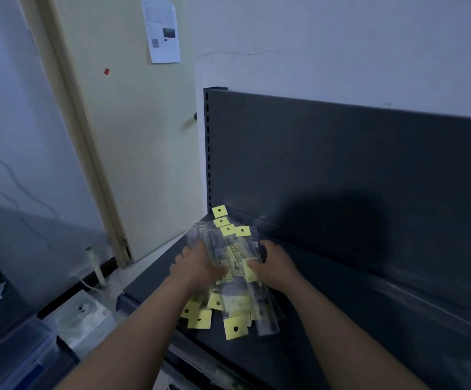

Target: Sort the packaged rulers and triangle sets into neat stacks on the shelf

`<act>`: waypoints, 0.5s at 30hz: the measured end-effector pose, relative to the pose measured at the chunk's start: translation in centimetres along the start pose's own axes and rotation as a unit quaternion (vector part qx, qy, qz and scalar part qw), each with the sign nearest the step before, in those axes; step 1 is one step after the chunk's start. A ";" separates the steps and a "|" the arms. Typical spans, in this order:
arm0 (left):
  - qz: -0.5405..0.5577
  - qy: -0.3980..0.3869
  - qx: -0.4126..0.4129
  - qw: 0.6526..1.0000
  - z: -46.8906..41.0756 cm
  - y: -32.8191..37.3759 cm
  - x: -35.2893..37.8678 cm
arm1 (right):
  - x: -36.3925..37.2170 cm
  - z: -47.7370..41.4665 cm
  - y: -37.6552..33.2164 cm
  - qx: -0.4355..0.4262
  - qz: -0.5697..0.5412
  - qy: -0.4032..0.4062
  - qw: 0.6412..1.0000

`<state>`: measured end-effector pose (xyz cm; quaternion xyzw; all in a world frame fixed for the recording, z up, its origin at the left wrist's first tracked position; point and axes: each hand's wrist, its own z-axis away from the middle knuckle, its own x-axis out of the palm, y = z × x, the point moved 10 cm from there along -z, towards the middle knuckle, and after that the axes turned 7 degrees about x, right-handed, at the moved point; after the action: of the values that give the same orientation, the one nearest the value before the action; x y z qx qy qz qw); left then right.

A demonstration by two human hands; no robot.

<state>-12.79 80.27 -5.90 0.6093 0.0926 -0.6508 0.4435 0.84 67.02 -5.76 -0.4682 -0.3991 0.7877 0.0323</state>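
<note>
- At the far left of a dim stockroom, clear plastic bins (12,353) sit low and cut off by the frame edge; their contents cannot be made out.
- Beside them is a white box (85,313) with a small dark fitting on top, and a pale pipe (95,266) stands upright behind it.
- A cream door (133,136) carries a printed paper notice (161,29), its text too small to read, and a small red sticker (106,71).
- The left hand (197,263) grips the left side of a bundle of packaged rulers (234,302). Its fingertips are hidden among the clear sleeves.
- The packaged rulers lie in a loose, fanned heap at the left end of the dark grey shelf (341,319). Yellow header cards with punched holes stick out at the near and far ends. Blur and glare on the plastic hide the print, and whether triangle sets are mixed in cannot be told.
- The right hand (273,263) has its grip clamped on the bundle's right side, thumb on top and fingers out of sight underneath.
- The shelf's slotted upright and dark back panel (341,164) rise behind the heap, and a soft shadow falls across the panel.
- Above is a pale wall (341,38) with a thin crack line. The shelf's right end runs out of frame, smeared by blur.
</note>
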 end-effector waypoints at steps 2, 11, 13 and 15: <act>-0.009 -0.048 0.028 0.998 -1.5 -0.6 1.8 | -0.2 1.0 0.7 0.028 -0.001 0.005 1.000; -0.122 0.028 0.153 0.980 1.9 5.2 -1.1 | -3.5 7.1 3.1 0.075 -0.003 0.097 0.992; -0.081 0.025 0.223 0.971 2.8 8.2 -0.3 | -4.8 8.7 4.3 0.082 0.022 0.127 0.988; -0.056 0.005 0.280 0.958 4.2 11.2 1.2 | -6.4 10.5 5.9 0.094 0.043 0.159 0.982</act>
<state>-7.86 70.31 -1.19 0.7063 -0.0568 -0.6714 0.2171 -1.73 54.04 -2.56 -0.5990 -0.2928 0.7378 0.1051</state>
